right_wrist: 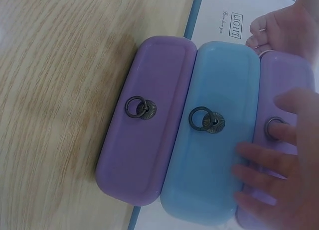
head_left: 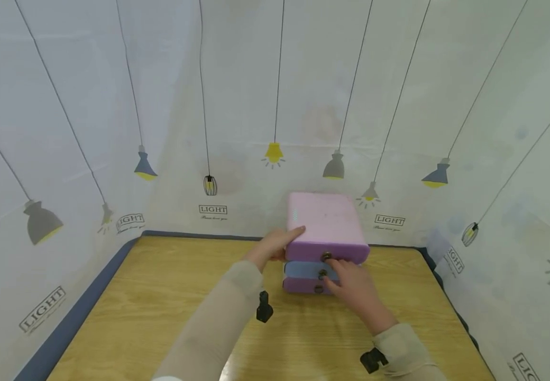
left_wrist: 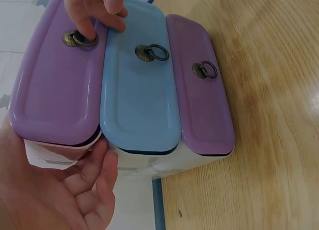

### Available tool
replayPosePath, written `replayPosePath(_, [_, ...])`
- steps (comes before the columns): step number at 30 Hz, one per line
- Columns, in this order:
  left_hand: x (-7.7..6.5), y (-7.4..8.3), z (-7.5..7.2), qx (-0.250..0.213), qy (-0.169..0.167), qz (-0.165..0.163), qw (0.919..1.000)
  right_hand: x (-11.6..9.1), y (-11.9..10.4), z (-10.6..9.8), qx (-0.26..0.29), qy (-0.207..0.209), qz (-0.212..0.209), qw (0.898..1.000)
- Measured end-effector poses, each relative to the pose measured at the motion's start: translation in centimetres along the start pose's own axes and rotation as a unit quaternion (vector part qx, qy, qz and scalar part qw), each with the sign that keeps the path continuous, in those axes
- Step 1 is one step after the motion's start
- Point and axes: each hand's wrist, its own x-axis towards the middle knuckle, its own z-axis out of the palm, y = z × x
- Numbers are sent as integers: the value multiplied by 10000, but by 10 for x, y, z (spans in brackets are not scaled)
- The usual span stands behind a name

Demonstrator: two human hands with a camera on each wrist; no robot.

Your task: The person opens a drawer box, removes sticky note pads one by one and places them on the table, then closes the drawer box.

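A small three-drawer chest with a pink top [head_left: 324, 217] stands at the back of the table. Its fronts are a purple upper drawer [left_wrist: 60, 95], a blue middle drawer [left_wrist: 139, 95] and a purple bottom drawer [left_wrist: 207, 110], each with a brass ring pull. My left hand [head_left: 275, 246] grips the chest's upper left side, thumb on top and fingers curled beneath the upper section. One finger of my right hand [head_left: 353, 286] hooks the upper ring pull [left_wrist: 70, 39]; its other fingers spread over the blue front. The upper section juts forward of the lower ones.
A wooden table [head_left: 199, 286] carries the chest, with bare wood in front and on both sides. A white curtain [head_left: 237, 106] printed with lamps hangs close behind and along the sides. A dark blue edge [head_left: 161, 233] borders the tabletop.
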Motion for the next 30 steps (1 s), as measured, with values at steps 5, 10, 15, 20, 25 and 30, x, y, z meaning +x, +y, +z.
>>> replayPosePath(5, [0,-6,-2,336,-115,-278,9990,0,-1,4,40,-101,23,9999])
replayPosePath(10, [-2,-4,-2,425,-190,-286,9985,4,-4,2,365,-230,351,9985])
replayPosePath(15, [-2,-1,-1,462,-198,-317,9982,7,-8,-5,569,-330,600,9960])
replayPosePath(20, [-1,-1,0,522,-176,-368,9978,10,-13,-11,691,-356,738,9942])
replayPosePath(25, [0,-2,2,588,-181,-355,9975,13,-15,-13,655,-406,806,9938])
replayPosePath(30, [1,-3,2,634,-242,-348,9971,13,-16,-13,641,-387,806,9939])
